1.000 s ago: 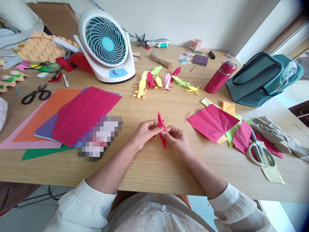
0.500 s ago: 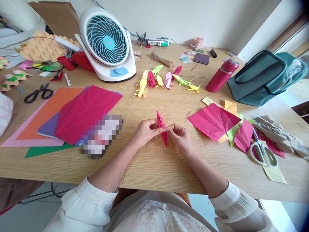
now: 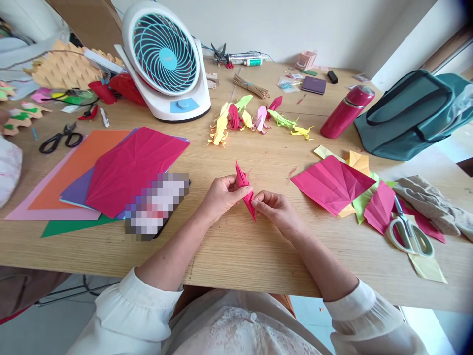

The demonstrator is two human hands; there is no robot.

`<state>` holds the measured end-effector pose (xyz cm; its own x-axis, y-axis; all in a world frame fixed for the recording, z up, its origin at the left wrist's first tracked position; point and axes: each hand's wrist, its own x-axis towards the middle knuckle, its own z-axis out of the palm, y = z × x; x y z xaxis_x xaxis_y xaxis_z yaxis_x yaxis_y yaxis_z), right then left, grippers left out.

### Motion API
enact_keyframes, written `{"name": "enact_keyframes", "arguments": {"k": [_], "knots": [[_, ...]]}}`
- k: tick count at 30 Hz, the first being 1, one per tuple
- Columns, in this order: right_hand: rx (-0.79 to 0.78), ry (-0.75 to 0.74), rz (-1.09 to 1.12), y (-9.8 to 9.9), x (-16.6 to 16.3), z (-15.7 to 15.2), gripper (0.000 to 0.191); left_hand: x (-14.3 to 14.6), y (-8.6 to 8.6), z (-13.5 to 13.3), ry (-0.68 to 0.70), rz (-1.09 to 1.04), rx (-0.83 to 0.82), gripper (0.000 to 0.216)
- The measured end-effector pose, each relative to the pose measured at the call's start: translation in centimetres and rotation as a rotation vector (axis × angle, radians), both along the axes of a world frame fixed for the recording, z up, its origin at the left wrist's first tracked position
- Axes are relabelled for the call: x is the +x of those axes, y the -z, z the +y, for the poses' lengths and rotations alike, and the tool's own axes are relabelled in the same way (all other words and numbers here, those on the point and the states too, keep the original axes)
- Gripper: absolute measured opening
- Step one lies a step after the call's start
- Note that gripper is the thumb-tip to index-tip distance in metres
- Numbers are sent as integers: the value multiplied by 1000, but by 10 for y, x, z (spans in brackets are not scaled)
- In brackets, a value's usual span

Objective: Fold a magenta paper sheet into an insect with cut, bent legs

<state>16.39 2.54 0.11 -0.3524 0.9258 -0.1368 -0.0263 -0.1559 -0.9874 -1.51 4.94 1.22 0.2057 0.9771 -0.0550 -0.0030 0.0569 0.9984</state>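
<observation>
A narrow folded piece of magenta paper (image 3: 244,190) stands tilted over the wooden table (image 3: 236,246), just in front of me. My left hand (image 3: 223,195) pinches its left side near the middle. My right hand (image 3: 275,209) pinches its lower right part, fingers curled together. The paper's upper tip points away from me and its lower tip points toward the table edge.
Large coloured sheets (image 3: 111,172) lie at the left beside black scissors (image 3: 59,140). A white fan (image 3: 164,59) stands behind them. Several small folded paper figures (image 3: 254,121) lie in the middle. Creased magenta paper (image 3: 332,183), pale-handled scissors (image 3: 408,231), a red flask (image 3: 345,118) and a teal bag (image 3: 414,116) are at the right.
The view has tipped slightly. Both hands have kept their pinch on the folded magenta paper, which has tilted a little more to the left.
</observation>
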Motion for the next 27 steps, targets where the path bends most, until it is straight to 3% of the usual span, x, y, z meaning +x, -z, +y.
{"name": "enact_keyframes", "arguments": {"k": [14,27], "knots": [[-54,20,51,-4,-10,-3,44,1,-1,-3,-11,158,154,19],[-43,68,61,-1,-10,-3,47,3,-8,-9,162,13,99,29]]}}
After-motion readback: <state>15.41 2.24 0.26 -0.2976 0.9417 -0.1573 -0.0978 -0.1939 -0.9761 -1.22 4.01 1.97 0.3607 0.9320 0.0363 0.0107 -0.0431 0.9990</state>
